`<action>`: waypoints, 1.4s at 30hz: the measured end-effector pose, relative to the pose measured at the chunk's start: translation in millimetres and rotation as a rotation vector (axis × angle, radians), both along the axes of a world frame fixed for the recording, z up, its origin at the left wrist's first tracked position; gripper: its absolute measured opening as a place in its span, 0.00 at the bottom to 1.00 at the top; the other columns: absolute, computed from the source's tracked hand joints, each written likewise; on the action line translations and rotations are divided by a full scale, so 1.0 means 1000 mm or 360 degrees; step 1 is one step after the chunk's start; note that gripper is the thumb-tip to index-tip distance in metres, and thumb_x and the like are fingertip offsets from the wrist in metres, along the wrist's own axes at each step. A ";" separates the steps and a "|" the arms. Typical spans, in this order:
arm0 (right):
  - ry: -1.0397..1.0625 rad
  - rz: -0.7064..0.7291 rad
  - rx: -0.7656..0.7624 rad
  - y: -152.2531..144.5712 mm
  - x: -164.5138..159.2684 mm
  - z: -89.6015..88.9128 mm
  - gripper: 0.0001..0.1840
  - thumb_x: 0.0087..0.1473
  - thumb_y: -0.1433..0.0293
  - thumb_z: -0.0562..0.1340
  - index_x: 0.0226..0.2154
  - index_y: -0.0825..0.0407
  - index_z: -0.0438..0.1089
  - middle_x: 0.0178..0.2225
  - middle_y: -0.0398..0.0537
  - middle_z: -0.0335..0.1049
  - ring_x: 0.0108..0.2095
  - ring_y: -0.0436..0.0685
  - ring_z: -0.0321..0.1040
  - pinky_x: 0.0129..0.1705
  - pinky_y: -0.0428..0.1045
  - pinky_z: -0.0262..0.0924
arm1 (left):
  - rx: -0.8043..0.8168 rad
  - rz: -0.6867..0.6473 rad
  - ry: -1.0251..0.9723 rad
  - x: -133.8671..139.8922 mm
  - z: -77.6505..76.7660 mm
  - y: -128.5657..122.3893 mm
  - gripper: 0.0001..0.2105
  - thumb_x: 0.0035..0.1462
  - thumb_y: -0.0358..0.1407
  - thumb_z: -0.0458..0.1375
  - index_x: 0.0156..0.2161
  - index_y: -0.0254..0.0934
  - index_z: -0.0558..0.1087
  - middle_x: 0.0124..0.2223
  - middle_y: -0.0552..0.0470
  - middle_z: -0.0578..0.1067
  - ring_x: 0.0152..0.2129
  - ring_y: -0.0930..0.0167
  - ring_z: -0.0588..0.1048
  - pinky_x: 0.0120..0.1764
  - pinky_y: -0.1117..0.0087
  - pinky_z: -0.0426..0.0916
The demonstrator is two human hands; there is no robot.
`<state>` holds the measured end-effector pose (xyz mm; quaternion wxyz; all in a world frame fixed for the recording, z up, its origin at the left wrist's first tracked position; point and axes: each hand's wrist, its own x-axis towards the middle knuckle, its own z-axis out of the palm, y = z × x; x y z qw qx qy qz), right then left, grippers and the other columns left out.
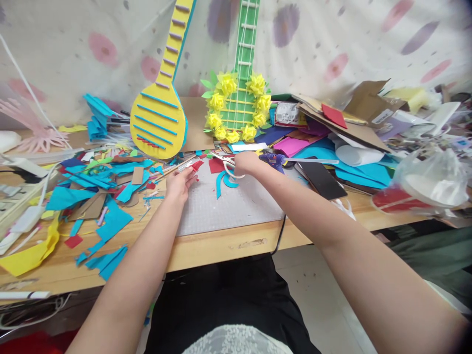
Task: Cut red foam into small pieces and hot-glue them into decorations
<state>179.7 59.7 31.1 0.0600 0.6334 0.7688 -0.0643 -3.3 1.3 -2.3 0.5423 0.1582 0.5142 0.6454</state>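
My right hand (pixel 248 163) grips a pair of scissors with white handles (pixel 229 161), the blades pointing left over the grey cutting mat (pixel 236 211). My left hand (pixel 179 184) is closed at the mat's left side, with a small red piece (pixel 197 166) at its fingertips. Another red piece (pixel 216 165) lies on the mat by the scissor blades. Just below the scissors are a curved blue strip (pixel 219 184) and a rounded blue piece (pixel 231 182). A blue glue gun (pixel 275 161) rests right of my right hand.
A yellow craft guitar (pixel 158 118) and a green one with yellow flowers (pixel 239 105) lean at the back. Blue scraps (pixel 110 221) cover the left side. On the right are a black phone (pixel 322 179), stacked sheets (pixel 361 169) and a bagged red-and-white tub (pixel 401 199).
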 end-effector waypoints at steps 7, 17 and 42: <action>0.0404 0.0120 -0.0127 -0.017 0.019 0.013 0.19 0.37 0.63 0.64 0.35 0.53 0.67 0.33 0.51 0.71 0.31 0.57 0.67 0.28 0.48 0.57 | 0.0012 -0.0004 -0.0088 -0.004 -0.003 0.002 0.07 0.46 0.20 0.57 0.27 0.33 0.66 0.24 0.54 0.74 0.21 0.77 0.74 0.34 0.72 0.71; 0.0270 0.0462 -0.0012 -0.042 0.019 -0.001 0.36 0.42 0.39 0.53 0.41 0.51 0.63 0.42 0.55 0.70 0.41 0.62 0.67 0.36 0.50 0.56 | -0.0004 -0.0030 -0.0275 -0.006 -0.002 0.004 0.06 0.48 0.22 0.56 0.26 0.34 0.70 0.25 0.53 0.75 0.26 0.76 0.76 0.38 0.73 0.72; 0.0052 0.0563 0.0187 -0.052 -0.009 0.000 0.38 0.44 0.38 0.49 0.36 0.53 0.69 0.32 0.55 0.74 0.34 0.62 0.70 0.31 0.48 0.51 | -0.0029 -0.0035 -0.0371 -0.001 -0.001 0.003 0.08 0.51 0.20 0.54 0.27 0.31 0.70 0.24 0.53 0.75 0.23 0.78 0.75 0.39 0.75 0.71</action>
